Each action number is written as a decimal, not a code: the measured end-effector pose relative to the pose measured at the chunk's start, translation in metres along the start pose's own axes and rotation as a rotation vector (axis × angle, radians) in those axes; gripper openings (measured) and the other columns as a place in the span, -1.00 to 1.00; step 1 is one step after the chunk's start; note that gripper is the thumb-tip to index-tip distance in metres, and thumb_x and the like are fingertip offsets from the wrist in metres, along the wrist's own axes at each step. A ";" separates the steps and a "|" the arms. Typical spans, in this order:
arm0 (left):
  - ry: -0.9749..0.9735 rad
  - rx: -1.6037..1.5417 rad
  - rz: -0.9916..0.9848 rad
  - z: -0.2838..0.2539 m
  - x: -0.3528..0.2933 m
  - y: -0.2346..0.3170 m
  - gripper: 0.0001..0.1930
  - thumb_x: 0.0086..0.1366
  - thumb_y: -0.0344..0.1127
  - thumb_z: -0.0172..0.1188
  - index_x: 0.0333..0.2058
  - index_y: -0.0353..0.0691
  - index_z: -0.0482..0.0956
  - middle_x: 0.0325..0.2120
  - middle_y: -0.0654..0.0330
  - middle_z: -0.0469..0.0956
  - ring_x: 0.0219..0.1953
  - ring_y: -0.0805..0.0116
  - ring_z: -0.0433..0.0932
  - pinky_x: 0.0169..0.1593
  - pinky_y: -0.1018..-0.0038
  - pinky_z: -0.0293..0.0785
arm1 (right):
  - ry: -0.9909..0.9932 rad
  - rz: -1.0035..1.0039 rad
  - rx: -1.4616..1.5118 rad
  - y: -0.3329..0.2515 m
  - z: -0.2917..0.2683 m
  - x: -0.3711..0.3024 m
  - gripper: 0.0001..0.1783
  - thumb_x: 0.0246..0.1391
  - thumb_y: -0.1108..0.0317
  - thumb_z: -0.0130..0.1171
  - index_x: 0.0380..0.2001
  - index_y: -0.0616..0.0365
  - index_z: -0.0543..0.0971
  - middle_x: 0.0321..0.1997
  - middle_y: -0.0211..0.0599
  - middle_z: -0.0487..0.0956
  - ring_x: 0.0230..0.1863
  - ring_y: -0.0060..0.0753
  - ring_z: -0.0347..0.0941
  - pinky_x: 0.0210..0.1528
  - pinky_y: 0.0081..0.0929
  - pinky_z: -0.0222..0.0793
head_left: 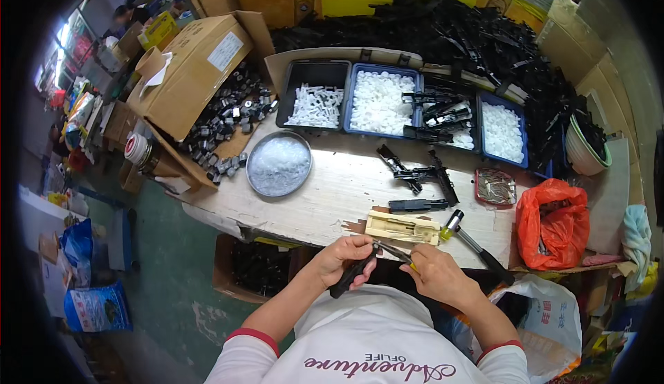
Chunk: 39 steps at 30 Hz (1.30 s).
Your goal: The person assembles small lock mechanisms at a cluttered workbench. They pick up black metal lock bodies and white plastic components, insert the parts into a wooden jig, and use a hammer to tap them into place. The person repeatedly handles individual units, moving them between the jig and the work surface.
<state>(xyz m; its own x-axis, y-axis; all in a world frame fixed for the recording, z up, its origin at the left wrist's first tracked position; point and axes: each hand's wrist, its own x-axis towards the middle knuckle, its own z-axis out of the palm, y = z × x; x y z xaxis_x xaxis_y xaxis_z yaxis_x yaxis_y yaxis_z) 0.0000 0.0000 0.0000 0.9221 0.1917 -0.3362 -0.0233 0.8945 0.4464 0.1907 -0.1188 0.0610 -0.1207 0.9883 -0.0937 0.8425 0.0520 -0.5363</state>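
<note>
Black part (351,278) sits before our shirt (373,335), clamped in our left hand (344,256); our right hand (436,273) is wrapped around a metal-tipped tool (393,250), its tip at the part's upper end, near the cream block (379,219).

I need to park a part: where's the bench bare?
Widest bare patch: between the round metal tray and the loose black parts, in front of the left blue bin. Crowded: around the cream fixture, hammer at its right, left hand and right hand on its near side.
</note>
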 end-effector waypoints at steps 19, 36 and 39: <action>1.563 1.650 0.703 -0.098 -0.115 0.107 -0.74 -0.03 -0.33 0.26 -0.35 -0.34 0.53 -0.48 -0.03 0.45 -0.38 0.00 0.47 -0.27 0.28 0.37 | 0.717 0.491 -0.391 0.141 -0.007 -0.031 -0.76 0.02 0.34 0.06 -0.47 0.37 0.40 -0.37 0.01 0.37 -0.27 0.04 0.27 -0.22 -0.17 0.17; 1.234 0.634 1.083 -0.175 -0.104 0.137 -0.80 0.27 -0.28 0.03 -0.28 -0.32 0.45 -0.49 0.16 0.50 -0.58 0.49 0.48 -0.61 0.60 0.41 | 0.692 0.133 -0.270 0.104 -0.008 0.031 -0.82 -0.18 0.48 0.17 -0.40 0.07 0.54 -0.34 -0.32 0.42 -0.24 -0.29 0.31 -0.19 -0.32 0.11; 1.077 0.392 1.141 -0.167 -0.114 0.124 -0.79 0.27 -0.28 0.03 -0.25 -0.31 0.43 -0.45 0.12 0.51 -0.53 0.43 0.49 -0.53 0.56 0.48 | 0.511 0.054 -0.268 0.097 0.000 0.051 -0.78 -0.22 0.48 0.20 -0.38 0.06 0.54 -0.34 -0.35 0.43 -0.23 -0.30 0.30 -0.18 -0.32 0.09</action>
<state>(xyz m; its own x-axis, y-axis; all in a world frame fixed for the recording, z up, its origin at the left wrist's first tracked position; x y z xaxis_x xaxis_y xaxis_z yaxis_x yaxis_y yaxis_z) -0.1729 0.1568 -0.0447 -0.1946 0.9807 -0.0179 -0.2204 -0.0259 0.9751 0.2665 -0.0629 0.0045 0.1388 0.9310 0.3376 0.9520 -0.0316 -0.3044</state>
